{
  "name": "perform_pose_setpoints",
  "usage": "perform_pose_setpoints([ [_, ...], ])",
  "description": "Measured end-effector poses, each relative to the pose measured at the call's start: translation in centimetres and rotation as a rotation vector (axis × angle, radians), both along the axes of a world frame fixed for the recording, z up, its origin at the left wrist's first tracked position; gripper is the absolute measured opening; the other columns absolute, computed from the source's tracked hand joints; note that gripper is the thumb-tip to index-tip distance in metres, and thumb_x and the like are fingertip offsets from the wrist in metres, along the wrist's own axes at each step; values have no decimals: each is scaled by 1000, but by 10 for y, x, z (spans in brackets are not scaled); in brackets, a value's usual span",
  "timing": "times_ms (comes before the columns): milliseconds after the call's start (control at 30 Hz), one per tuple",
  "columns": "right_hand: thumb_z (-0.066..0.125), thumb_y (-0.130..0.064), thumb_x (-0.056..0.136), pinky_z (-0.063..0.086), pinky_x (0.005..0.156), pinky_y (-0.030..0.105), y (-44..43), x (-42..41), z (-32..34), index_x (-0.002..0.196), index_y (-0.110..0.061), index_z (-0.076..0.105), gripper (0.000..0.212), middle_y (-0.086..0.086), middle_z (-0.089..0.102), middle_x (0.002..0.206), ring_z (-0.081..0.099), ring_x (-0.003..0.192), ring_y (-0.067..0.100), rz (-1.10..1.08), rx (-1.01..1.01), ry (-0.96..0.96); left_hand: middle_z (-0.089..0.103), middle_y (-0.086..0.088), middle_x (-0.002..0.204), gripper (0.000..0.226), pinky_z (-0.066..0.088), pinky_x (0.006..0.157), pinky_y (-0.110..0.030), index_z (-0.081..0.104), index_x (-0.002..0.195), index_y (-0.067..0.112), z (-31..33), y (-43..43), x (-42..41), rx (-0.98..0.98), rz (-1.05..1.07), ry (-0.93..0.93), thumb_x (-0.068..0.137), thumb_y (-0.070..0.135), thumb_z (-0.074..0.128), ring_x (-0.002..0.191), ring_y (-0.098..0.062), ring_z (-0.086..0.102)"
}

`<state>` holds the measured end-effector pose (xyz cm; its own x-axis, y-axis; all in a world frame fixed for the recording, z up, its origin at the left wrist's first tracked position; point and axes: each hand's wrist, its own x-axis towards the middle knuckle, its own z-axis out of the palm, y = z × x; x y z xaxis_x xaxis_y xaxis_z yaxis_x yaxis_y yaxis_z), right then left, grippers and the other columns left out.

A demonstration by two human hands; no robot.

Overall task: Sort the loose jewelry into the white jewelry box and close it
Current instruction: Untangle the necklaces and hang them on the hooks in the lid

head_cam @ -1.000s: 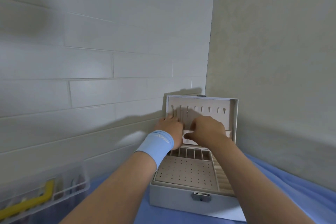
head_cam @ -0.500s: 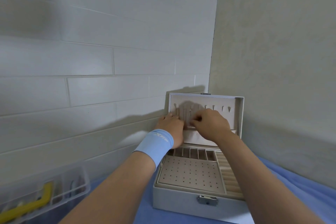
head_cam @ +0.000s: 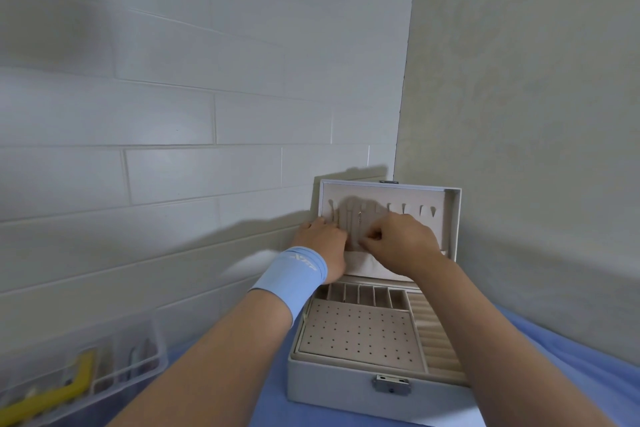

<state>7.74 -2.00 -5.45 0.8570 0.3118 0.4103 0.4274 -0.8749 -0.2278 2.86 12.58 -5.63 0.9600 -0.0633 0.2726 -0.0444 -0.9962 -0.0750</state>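
Two hands meet at the upright lid (head_cam: 446, 229) of the white jewelry box (head_cam: 332, 381), which sits open on the blue cloth (head_cam: 571, 374) in the corner of the walls. We are hanging a necklace (head_cam: 360, 217), whose small pendant shows against the lid's lining below the row of hooks (head_cam: 405, 208). Our right hand (head_cam: 403, 246) is curled, thumb and forefinger pressed together just below the pendant. We judge that they pinch the chain, though it is too fine to see. Our left hand (head_cam: 322, 239), the one with the blue wristband (head_cam: 294, 274), lies against the left part of the lining. We cannot tell whether its fingers hold anything or only steady the lid. To do this step well, we keep the left hand bracing the lid so it does not swing back. We draw the chain straight down with a light pull so its loop seats fully on one hook and does not cross a neighbour. Then we tuck the slack into the pocket (head_cam: 363, 265) along the lid's lower edge. A hard tug could unhook or kink the chain. The perforated earring panel (head_cam: 360, 333) looks bare, so we judge sorting is far from done. The latch (head_cam: 391, 385) waits until everything is in.
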Motion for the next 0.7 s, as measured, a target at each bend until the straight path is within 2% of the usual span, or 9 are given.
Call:
perform_pose_setpoints([
  [67,68,-52,83,48,65,27,0,0,-4,72,-21,70,33,-8,66,73,61,70,13,3,-59,81,56,-6,127,34,35,108,-39,59,123,14,2,-1,-1,2,6,5,91,9,48,127,-26,41],
  [167,69,-41,87,52,77,30,0,-4,-5,100,-30,75,17,-8,71,100,65,91,16,46,-38,149,55,-6,128,34,33,109,-40,58,124,14,4,-3,-5,-12,0,15,92,10,48,129,-26,39],
  [200,67,-38,90,52,81,31,-1,-7,-4,107,-32,73,19,-9,70,103,65,95,17,59,19,141,55,-6,130,36,32,110,-40,58,126,15,4,-2,-6,-33,-8,18,92,10,48,130,-26,39],
  [267,64,-37,92,52,83,31,-3,-14,0,114,-33,71,23,-12,62,97,63,95,15,76,90,108,54,-6,134,42,30,110,-39,54,134,20,5,-1,-12,-90,-29,21,93,13,48,132,-26,38],
  [367,66,-34,91,52,78,30,-4,-28,7,109,-32,74,20,-18,58,85,61,86,10,134,116,98,54,0,138,44,33,111,-38,50,139,28,6,5,-25,-218,-68,2,95,23,49,132,-23,43],
  [533,68,-34,90,56,76,29,-2,-75,16,101,-29,77,15,-15,66,85,63,78,6,245,123,147,60,10,123,31,46,93,-28,59,127,29,7,15,-72,-466,-110,29,97,25,53,108,-14,58],
  [700,70,-27,89,54,61,25,5,-132,12,89,-26,77,7,-6,74,85,64,58,10,398,-8,405,66,9,105,15,48,84,-28,66,104,27,1,29,-125,-485,-100,73,96,27,54,93,-14,61],
])
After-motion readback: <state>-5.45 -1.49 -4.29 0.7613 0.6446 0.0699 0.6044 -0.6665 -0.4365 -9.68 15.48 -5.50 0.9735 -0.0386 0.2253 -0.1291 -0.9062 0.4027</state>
